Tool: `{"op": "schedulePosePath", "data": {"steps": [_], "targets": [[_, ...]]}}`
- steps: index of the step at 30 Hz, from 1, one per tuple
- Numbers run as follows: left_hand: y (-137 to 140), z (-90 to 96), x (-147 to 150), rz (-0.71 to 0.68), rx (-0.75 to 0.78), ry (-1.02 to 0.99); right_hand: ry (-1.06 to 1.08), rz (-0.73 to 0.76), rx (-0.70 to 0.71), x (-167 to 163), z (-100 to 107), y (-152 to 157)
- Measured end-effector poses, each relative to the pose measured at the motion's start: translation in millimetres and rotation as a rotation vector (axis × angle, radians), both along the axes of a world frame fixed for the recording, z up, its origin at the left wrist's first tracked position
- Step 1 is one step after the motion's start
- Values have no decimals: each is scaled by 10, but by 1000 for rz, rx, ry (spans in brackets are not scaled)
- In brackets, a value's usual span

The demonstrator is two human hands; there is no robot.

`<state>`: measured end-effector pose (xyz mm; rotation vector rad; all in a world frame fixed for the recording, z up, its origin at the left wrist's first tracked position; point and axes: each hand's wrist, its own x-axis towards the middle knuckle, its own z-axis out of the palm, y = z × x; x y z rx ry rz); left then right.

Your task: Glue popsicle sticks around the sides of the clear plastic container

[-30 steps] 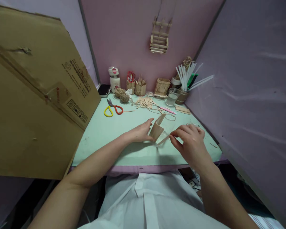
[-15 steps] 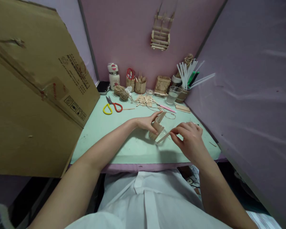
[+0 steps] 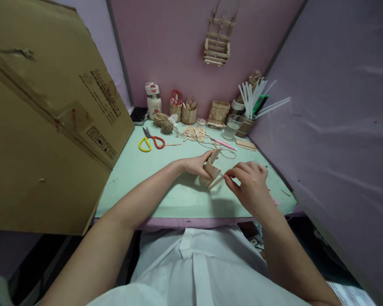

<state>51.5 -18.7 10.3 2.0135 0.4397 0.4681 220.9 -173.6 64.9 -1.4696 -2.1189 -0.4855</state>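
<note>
A: Start at the far left. What stands there?
B: A large cardboard panel (image 3: pixel 51 127), well to the left of the left hand.
A: Then what?
B: Scissors (image 3: pixel 150 139) with one yellow and one red handle, lying on the desk (image 3: pixel 127 182) beyond the left hand and off to its left. Just past them is a bundle of twine (image 3: pixel 166 124).
A: And the left hand (image 3: pixel 197 164) itself?
B: It's gripping a piece made of wooden strips (image 3: pixel 212 170), thumb on the near side. The piece sits right at its fingers, between the two hands.
A: What's next to that?
B: A thin strip (image 3: pixel 216 182), slanting from the piece's lower edge up to the right hand (image 3: pixel 247 183). I can't tell whether strip and piece touch.
A: How's the right hand holding it?
B: Pinched between thumb and fingertip.
A: Anything farther right?
B: White sticks (image 3: pixel 253 97) in a pot, well beyond the right hand.
</note>
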Motion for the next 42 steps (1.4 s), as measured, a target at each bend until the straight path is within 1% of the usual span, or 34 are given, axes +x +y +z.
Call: {"op": "schedulePosePath", "data": {"steps": [6,14,20,24,37,42], "targets": [[-17,-11,2,19,4,-10,-8,-15,8,3,-11,11],[-83,-16,10,22,-27,-5,-27,-6,17,-7,-3,23],[-83,-67,30,45,-21,-43,-50,-6,50,-9,-11,58],[-92,-101,39,55,-29,-60,-61,0,47,-7,-1,72],[-119,-140,49,68,11,-98,-43,-37,72,-4,-43,100],[-137,-132,47,75,-4,-90,-14,-46,64,2,-62,109]]}}
